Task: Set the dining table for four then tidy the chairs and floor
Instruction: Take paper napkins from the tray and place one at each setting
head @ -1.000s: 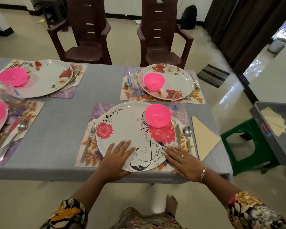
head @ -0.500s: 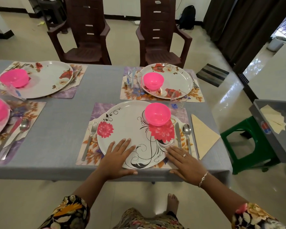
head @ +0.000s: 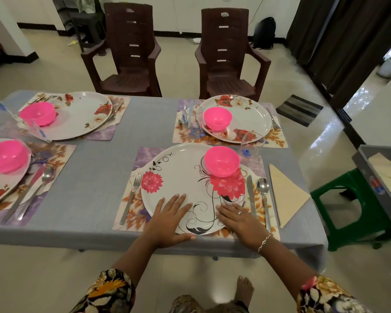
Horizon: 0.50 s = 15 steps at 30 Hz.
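A grey-clothed table [head: 99, 199] carries several floral placemats with plates and pink bowls. On the nearest white plate [head: 181, 177] my left hand [head: 169, 220] lies flat at the front left rim, thumb along the edge, and my right hand [head: 237, 220] lies flat at the front right rim. A pink bowl [head: 221, 161] stands at the plate's back right. A fork [head: 131, 197] is left of it, a knife [head: 250, 195] and spoon [head: 263, 195] are right of it. A folded cream napkin [head: 284, 195] lies on the cloth further right. A clear glass [head: 250, 145] stands behind the bowl.
Two brown plastic chairs [head: 127, 55] [head: 226, 55] stand back from the far side. A green stool [head: 352, 208] sits right of the table, beside a grey tray [head: 370, 181] with more napkins. A striped doormat [head: 299, 109] lies by dark curtains.
Both hands stay flat on the near plate's front rim; they and the plate have barely shifted. The camera has tilted slightly, showing more of the chairs.
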Each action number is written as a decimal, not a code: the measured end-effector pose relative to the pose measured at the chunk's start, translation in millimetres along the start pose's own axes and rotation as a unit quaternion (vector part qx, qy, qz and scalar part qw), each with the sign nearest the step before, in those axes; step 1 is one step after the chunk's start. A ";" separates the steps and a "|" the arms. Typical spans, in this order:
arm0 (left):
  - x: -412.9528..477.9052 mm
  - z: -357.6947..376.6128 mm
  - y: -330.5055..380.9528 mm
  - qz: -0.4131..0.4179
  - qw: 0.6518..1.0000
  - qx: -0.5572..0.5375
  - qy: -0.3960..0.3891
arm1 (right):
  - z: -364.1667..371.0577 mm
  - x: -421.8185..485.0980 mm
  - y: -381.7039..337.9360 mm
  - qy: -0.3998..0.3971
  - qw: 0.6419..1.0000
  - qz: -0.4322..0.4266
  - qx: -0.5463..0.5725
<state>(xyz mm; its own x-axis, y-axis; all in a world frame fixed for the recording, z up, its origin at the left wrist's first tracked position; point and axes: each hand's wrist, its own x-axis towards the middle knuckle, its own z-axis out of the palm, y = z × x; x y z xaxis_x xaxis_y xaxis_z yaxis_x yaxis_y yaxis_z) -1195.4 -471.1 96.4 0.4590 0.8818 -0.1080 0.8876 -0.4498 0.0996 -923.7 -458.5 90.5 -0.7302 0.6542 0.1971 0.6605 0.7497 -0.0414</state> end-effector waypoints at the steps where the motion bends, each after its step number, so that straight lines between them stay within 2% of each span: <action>1: 0.9 -0.9 0.0 -0.001 1.000 0.000 -0.001 | -0.7 0.5 1.8 0.000 1.000 -0.005 -0.010; 4: 2.9 -4.0 5.5 -0.012 1.000 -0.016 -0.004 | -3.5 -3.3 3.9 -0.006 0.999 0.003 -0.035; 7: 11.0 -8.4 31.2 -0.011 0.999 -0.015 0.036 | -6.2 -16.7 7.1 0.011 0.998 0.046 -0.029; 11: 50.7 -17.1 90.5 0.054 0.988 -0.082 0.116 | -20.4 -49.2 24.8 0.052 0.992 0.110 -0.014; 15: 110.8 -23.4 161.2 0.133 0.974 -0.134 0.123 | -40.9 -104.1 60.8 0.065 0.979 0.190 -0.022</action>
<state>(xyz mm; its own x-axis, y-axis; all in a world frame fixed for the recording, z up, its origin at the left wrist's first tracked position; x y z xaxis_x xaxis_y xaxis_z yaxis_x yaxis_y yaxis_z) -1002.3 -442.6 123.6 0.6183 0.7617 0.1935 0.6816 -0.6423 0.3506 -800.4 -485.2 107.5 -0.4031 0.8648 0.2994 0.8894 0.4473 -0.0945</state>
